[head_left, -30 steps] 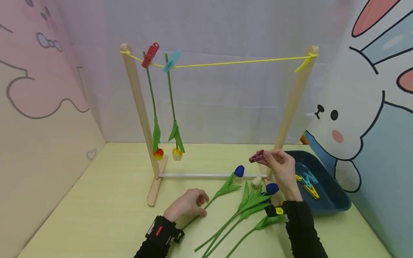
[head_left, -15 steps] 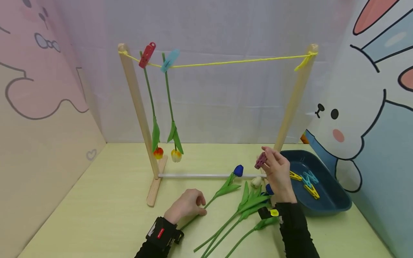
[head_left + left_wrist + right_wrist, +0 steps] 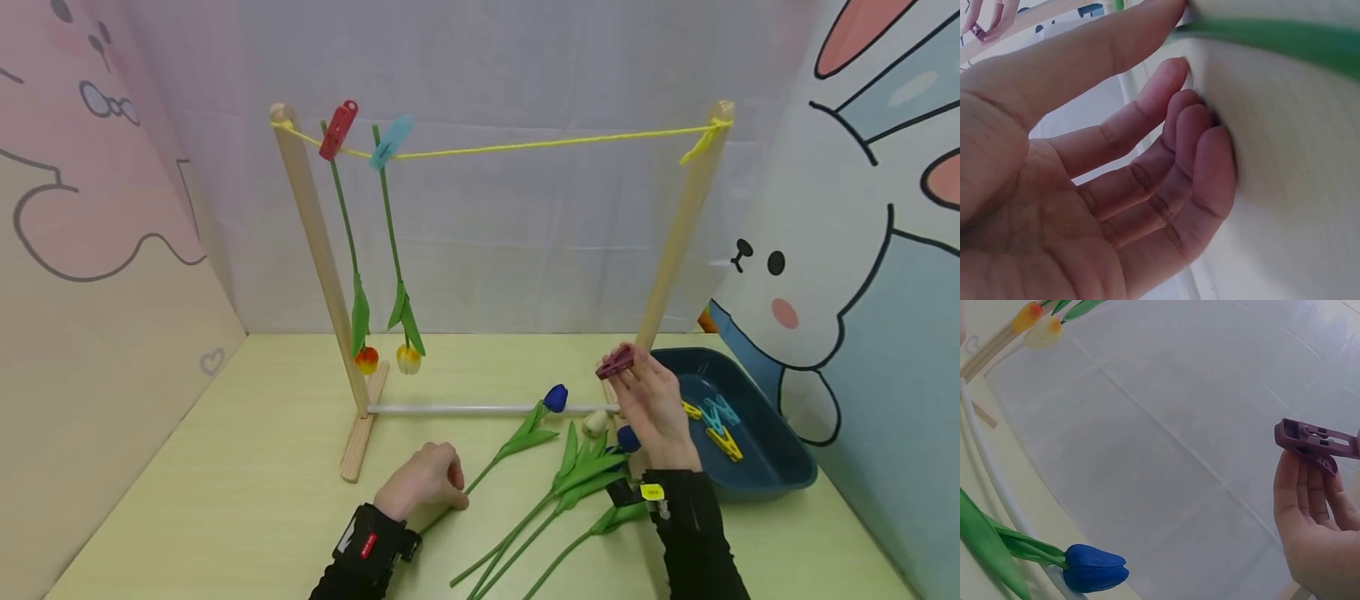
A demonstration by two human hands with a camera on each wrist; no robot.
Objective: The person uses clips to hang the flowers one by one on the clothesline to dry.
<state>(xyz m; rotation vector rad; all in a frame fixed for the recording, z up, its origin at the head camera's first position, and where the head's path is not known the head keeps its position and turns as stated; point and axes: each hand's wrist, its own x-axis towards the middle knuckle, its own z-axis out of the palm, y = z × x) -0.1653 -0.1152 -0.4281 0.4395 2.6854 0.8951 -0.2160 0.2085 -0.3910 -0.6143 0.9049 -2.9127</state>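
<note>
My left hand (image 3: pixel 423 483) has its thumb and forefinger at the green stem of a blue tulip (image 3: pixel 555 398) lying on the table, the stem passing between the two fingertips. The other fingers (image 3: pixel 1213 156) curl against the tabletop. Raised in front of the right post, my right hand (image 3: pixel 651 408) holds a maroon clothespin (image 3: pixel 1313 439) between thumb and fingers. Above the table, a red clothespin (image 3: pixel 339 131) and a light blue clothespin (image 3: pixel 392 143) clip two tulips upside down to a yellow string (image 3: pixel 555 144): one orange-red tulip (image 3: pixel 366 360), one pale yellow tulip (image 3: pixel 408 359).
Wooden posts (image 3: pixel 315 242) carry the string, with a white rod (image 3: pixel 465 409) low between them. More tulips, including a white tulip (image 3: pixel 596 423), lie between my hands. A dark blue basin (image 3: pixel 787 467) at right holds yellow and blue clothespins (image 3: pixel 723 443).
My left thumb and fingers have drawn closer together at the stem. The right hand has turned the maroon clothespin about in its fingers, shifting slightly.
</note>
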